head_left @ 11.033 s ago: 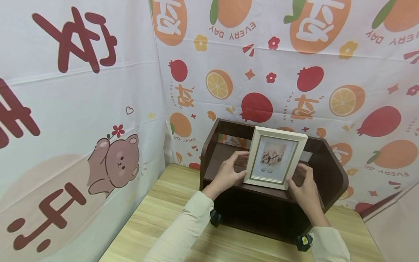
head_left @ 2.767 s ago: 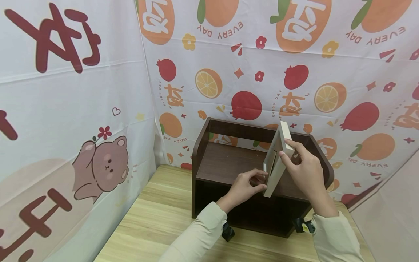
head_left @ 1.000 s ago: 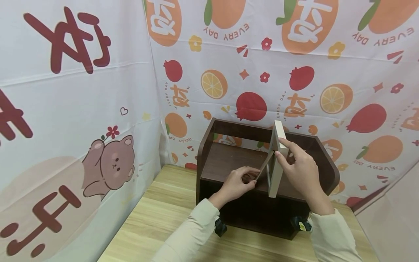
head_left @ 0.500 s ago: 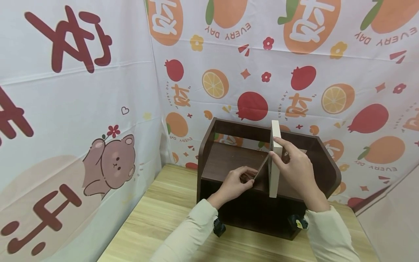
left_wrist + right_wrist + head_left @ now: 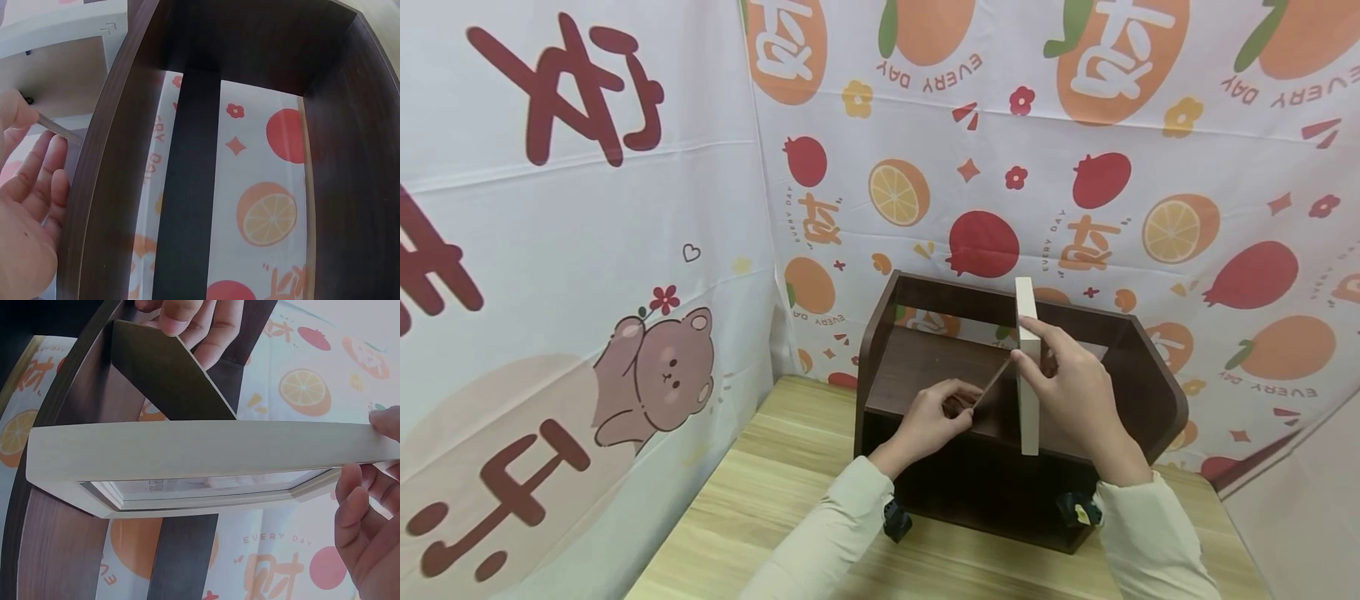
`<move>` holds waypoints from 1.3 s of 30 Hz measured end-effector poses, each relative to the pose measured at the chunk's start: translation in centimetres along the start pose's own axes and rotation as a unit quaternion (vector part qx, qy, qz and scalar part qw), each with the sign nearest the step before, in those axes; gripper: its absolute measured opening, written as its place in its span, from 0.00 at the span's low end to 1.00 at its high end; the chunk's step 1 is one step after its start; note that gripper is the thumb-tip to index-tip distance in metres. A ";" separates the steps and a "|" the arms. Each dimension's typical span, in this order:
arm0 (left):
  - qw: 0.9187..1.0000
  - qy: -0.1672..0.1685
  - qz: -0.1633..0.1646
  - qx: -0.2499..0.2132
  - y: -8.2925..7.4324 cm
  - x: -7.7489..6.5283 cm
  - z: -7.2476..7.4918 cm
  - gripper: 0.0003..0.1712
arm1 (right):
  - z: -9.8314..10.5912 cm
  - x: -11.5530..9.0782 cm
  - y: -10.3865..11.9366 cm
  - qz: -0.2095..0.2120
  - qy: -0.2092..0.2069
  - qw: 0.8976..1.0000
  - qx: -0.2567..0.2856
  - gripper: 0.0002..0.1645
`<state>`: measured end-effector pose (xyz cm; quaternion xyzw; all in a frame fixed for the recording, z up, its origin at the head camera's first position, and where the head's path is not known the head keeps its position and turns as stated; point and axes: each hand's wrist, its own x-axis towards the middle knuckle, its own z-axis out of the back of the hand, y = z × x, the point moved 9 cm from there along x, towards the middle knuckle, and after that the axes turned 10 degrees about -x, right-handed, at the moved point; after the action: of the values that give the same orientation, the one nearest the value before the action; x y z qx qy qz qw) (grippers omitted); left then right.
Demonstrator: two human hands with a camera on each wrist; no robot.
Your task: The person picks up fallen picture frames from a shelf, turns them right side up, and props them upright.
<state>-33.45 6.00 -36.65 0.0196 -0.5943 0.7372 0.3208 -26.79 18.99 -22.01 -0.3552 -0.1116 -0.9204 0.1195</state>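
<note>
A cream picture frame (image 5: 1028,392) stands edge-on over the upper board of a dark brown desktop shelf (image 5: 917,362). My right hand (image 5: 1075,387) pinches the frame's side edge between thumb and fingers. From its back a flat support leg (image 5: 994,383) juts out at an angle, and my left hand (image 5: 931,423) pinches the leg's free end. The right wrist view shows that leg (image 5: 165,372) as a dark flat strip behind the frame (image 5: 187,447), whose glazed front is seen at a steep slant. In the left wrist view, thumb and fingertips of the left hand (image 5: 31,206) meet at the leg.
The shelf stands on a light wood-grain table (image 5: 730,508). Its raised side panel (image 5: 1150,392) rises right of my right hand. Behind hangs a fruit-print cloth (image 5: 842,100), and a white cloth with a bear (image 5: 673,375) hangs on the left.
The frame first faced me, then was turned edge-on. My left hand has taken hold of the support leg and swung it out leftward from the back. The right hand keeps gripping the frame.
</note>
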 end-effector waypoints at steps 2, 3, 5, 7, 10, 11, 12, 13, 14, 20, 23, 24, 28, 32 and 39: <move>1.000 -0.001 0.001 0.001 0.0 -0.1 0.2 0.16 | -0.1 0.0 0.2 0.003 0.001 1.000 0.000 0.26; 1.000 -0.001 0.000 0.002 -0.1 -0.1 0.3 0.15 | -0.1 0.1 0.2 0.005 0.002 1.000 0.001 0.26; 1.000 0.001 -0.002 0.003 -0.2 -0.2 0.4 0.15 | -0.2 0.1 0.4 0.008 0.003 1.000 0.001 0.27; 1.000 0.003 -0.007 0.006 -0.2 -0.2 0.6 0.15 | -0.3 0.2 0.5 0.010 0.005 1.000 0.000 0.26; 1.000 0.002 -0.011 0.008 -0.4 -0.2 0.8 0.15 | -0.4 0.3 0.7 0.013 0.010 1.000 -0.004 0.27; 1.000 0.002 -0.012 0.008 -0.5 -0.2 0.9 0.15 | -0.4 0.4 0.7 0.015 0.012 1.000 -0.006 0.27; 1.000 0.001 -0.011 0.008 -0.5 -0.2 0.9 0.15 | -0.4 0.4 0.8 0.016 0.014 1.000 -0.007 0.27; 1.000 0.001 -0.010 0.007 -0.5 -0.2 1.0 0.16 | -0.4 0.4 0.8 0.016 0.016 1.000 -0.007 0.27; 1.000 0.000 -0.009 0.007 -0.5 -0.2 1.0 0.16 | -0.4 0.5 0.8 0.016 0.019 1.000 -0.007 0.27; 1.000 0.006 -0.001 0.006 -0.2 -0.1 1.0 0.15 | -0.5 0.4 0.9 0.035 0.037 0.999 0.006 0.30; 1.000 0.009 0.006 0.001 -0.1 -0.2 1.0 0.15 | -0.5 0.3 0.8 0.050 0.040 0.998 0.016 0.30; 1.000 0.010 0.008 0.000 -0.1 -0.2 1.0 0.15 | -0.5 0.3 0.8 0.053 0.040 0.998 0.019 0.30; 1.000 0.011 0.011 -0.006 0.0 -0.2 1.0 0.15 | -0.6 0.3 0.6 0.057 0.045 0.997 0.032 0.28; 1.000 0.013 0.015 -0.010 0.0 -0.2 1.0 0.15 | -0.8 0.3 0.4 0.054 0.051 0.997 0.034 0.27; 1.000 0.010 0.022 -0.011 0.1 -0.1 1.1 0.15 | -0.9 0.5 0.4 0.046 0.044 0.997 0.037 0.26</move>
<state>-33.81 4.95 -36.47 -0.0048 -0.5994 0.7378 0.3105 -27.57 18.32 -22.26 -0.3148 -0.1235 -0.9238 0.1795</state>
